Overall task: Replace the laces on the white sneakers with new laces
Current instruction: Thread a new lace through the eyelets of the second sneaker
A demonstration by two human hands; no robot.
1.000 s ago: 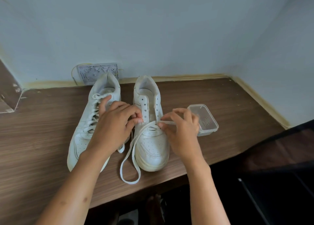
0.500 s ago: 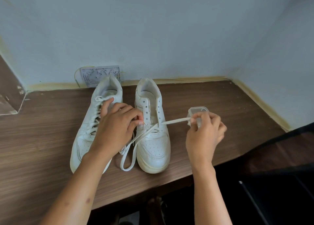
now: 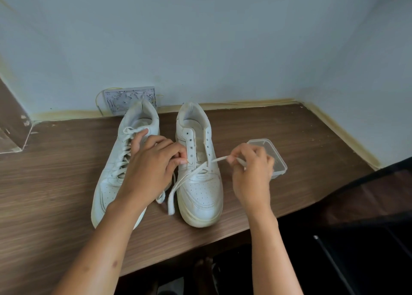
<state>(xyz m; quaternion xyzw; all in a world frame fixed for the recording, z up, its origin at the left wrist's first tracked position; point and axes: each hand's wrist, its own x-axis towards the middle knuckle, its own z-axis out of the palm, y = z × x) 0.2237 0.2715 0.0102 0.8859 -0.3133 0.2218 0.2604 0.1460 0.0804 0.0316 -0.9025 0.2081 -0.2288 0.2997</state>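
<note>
Since half a second ago the right hand (image 3: 252, 174) has come back toward the right sneaker (image 3: 199, 167), so the lace (image 3: 189, 176) between them is shorter. Its fingers (image 3: 234, 158) pinch the lace tip; the other end trails onto the desk (image 3: 312, 152) beside the toe. The left hand (image 3: 153, 167) presses the shoe's eyelet flap, fingers curled on it. This looks like threading at the lowest eyelets; next the tip needs aiming into the following hole. The left sneaker (image 3: 116, 174) remains laced. A clear plastic container (image 3: 276, 158) sits behind the right hand.
</note>
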